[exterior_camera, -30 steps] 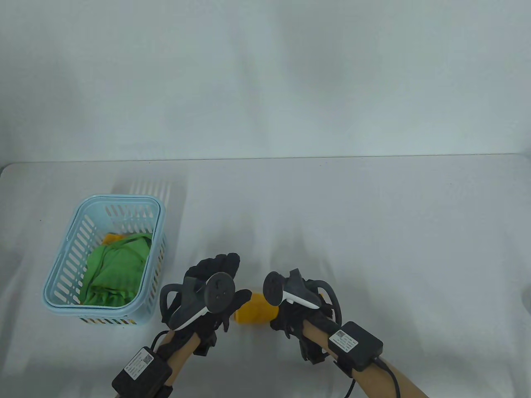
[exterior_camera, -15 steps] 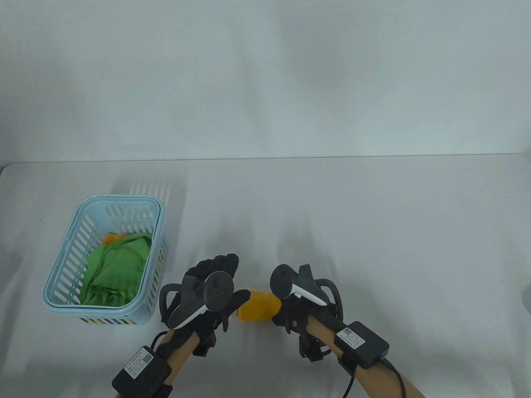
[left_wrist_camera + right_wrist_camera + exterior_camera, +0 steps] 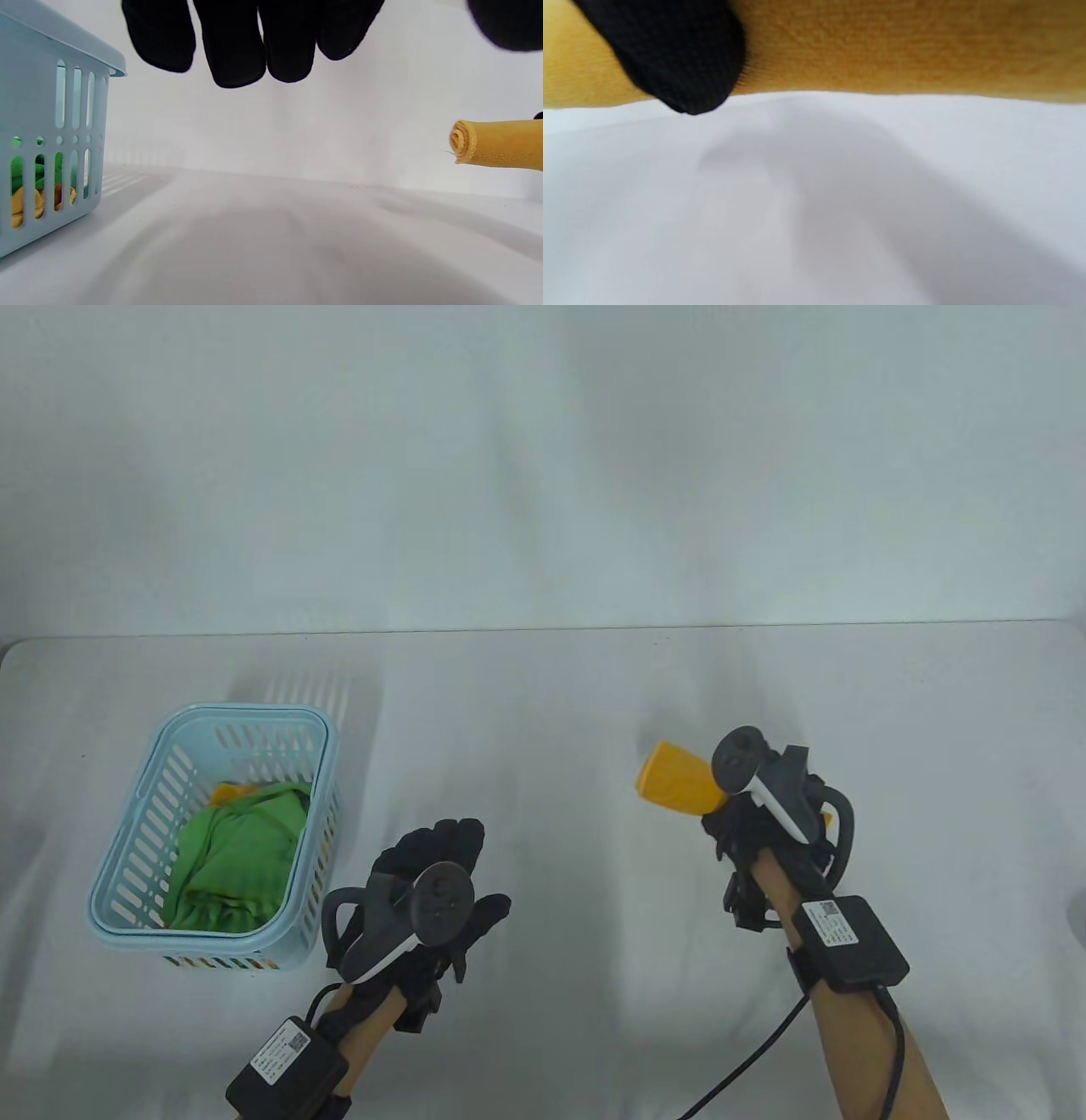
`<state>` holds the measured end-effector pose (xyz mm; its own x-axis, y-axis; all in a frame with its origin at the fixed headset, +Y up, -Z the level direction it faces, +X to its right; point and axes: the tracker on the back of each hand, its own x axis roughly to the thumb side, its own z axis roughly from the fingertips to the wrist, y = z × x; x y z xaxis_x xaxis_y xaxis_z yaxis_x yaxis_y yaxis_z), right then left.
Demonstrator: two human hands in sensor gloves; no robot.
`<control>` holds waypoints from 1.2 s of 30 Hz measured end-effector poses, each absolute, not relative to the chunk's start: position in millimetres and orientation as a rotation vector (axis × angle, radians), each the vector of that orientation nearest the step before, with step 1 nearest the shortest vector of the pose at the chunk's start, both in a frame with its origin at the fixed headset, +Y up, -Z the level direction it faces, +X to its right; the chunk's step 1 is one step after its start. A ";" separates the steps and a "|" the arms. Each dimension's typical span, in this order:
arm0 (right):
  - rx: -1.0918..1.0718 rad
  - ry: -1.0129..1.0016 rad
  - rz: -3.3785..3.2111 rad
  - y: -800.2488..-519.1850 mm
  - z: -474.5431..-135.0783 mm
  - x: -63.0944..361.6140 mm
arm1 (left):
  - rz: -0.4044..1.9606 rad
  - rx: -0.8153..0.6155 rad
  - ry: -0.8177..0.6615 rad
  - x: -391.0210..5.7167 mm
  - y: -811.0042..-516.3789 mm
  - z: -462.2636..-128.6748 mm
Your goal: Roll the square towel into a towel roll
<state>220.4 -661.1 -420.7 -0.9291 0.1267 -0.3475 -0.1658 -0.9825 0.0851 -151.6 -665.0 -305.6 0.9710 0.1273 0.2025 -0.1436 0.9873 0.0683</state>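
While I was watching remotely, the table [image 3: 543, 712] was covered w/ a plain white cloth, a bit wrinkly, soft shadows all over it, and behind it hung a pale white backdrop, nothing else of the room showing. Light blue slotted basket [image 3: 127, 891] sat on the left side w/ a crumpled green cloth [image 3: 233, 857] inside and a bit of orange cloth [image 3: 229, 793] peeking out behind it; thru the slots in the left wrist view I could see green and orange too.

My right hand [image 3: 751, 819] held the towel roll [image 3: 674, 780], fingers curled round one end, the free end sticking out up-left. It was lifted off the table on the right side; left wrist view showed the spiral end clearly w/ the roll hanging above the surface. Right wrist cam was just orange fabric along the top w/ one black fingertip [image 3: 683, 63] over it.

My left hand [image 3: 441, 869] hovered just right of the basket, fingers relaxed, close together, holding nothing.

Vs half a sec earlier: the roll was low in the middle btw both hands, left thumb touching its end. Now the right hand had carried it up and off to the right, well apart from the left, which barely budged. Basket didn't move.
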 end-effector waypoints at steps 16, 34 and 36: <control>-1.039 0.085 2.818 -732.8 -455.2 334.3 | 0.149 0.043 -0.213 -145.9 -672.0 -306.2; -1.028 0.230 2.773 -752.7 -461.2 345.3 | 0.155 0.027 -0.216 -146.0 -673.2 -305.6; -1.028 0.239 2.789 -749.1 -458.9 345.1 | 0.157 0.026 -0.218 -146.1 -673.3 -306.0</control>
